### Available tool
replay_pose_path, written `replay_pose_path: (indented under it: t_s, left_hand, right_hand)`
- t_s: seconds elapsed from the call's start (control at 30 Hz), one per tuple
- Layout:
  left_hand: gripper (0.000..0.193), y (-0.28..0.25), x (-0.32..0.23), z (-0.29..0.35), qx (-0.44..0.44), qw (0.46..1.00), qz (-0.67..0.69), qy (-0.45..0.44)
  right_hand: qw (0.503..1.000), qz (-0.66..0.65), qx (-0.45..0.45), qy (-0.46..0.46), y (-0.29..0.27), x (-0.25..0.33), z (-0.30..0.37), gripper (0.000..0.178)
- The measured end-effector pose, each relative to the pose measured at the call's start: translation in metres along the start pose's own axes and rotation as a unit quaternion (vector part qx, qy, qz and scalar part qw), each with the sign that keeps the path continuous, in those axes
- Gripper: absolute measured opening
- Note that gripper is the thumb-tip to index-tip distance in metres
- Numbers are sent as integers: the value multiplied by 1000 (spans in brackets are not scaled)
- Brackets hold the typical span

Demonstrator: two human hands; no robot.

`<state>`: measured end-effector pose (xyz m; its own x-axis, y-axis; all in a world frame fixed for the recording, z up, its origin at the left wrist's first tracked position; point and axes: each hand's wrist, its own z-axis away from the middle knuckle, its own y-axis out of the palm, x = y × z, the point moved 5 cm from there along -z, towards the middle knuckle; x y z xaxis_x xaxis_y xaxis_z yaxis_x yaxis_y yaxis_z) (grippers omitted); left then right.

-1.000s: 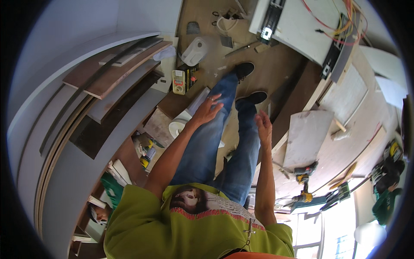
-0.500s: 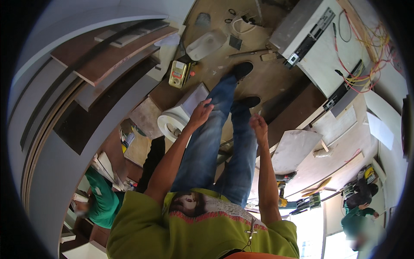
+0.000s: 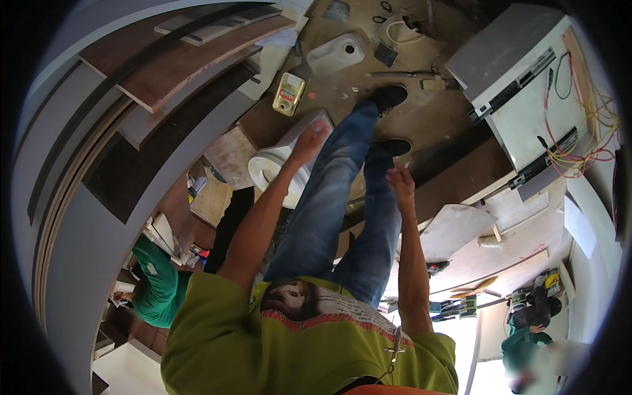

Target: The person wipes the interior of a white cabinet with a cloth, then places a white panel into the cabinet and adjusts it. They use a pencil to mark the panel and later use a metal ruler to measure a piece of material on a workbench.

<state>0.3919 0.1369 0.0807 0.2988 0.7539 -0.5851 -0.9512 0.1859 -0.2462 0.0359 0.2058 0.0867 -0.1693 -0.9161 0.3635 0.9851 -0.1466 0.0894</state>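
My left hand [image 3: 311, 139] hangs in front of my left leg, its fingers smeared by motion. Behind it stands a white box-shaped piece [image 3: 319, 120], and nearest its wrist is a thick white roll [image 3: 255, 172] with a round hole. No object shows in the blurred fingers. My right hand [image 3: 402, 187] is raised before my right shin, its fingers loosely bent and apart with nothing between them. A yellow rectangular can [image 3: 289, 94] stands on the floor beyond my left hand. Farther off lies a translucent white plastic jug [image 3: 332, 56] with a dark round opening.
Stacked boards [image 3: 191, 62] fill the left side. At the right, a white cabinet [image 3: 507, 49] carries metal drawer slides, with loose red and yellow wires [image 3: 592, 148] beside it. Scraps and tools litter the floor ahead. Two people in green work behind, one left [image 3: 158, 283], one right [image 3: 520, 345].
My view has shifted, with the floor things and cabinet now farther right. My left hand has swung up toward the white box-shaped piece. My feet have shifted right in the picture.
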Motion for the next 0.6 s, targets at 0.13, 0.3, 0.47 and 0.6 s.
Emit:
replay_pose_path:
  t_s: [0.13,0.3,0.47,0.6]
  left_hand:
    - [47,-60,-38,-93,-91,989,-104,50]
    - [40,-142,-16,-234,-93,965,-208,132]
    - [48,-159,32,-339,74,914,-396,47]
    - [46,-149,133,-397,19,947,-320,7]
  right_hand:
    - [1000,-1,-19,14,7,9,-13,51]
    - [1000,1,10,1,10,-17,-52,49]
    - [998,33,26,48,28,-39,-89,50]
    - [997,59,36,23,52,-4,-104,51]
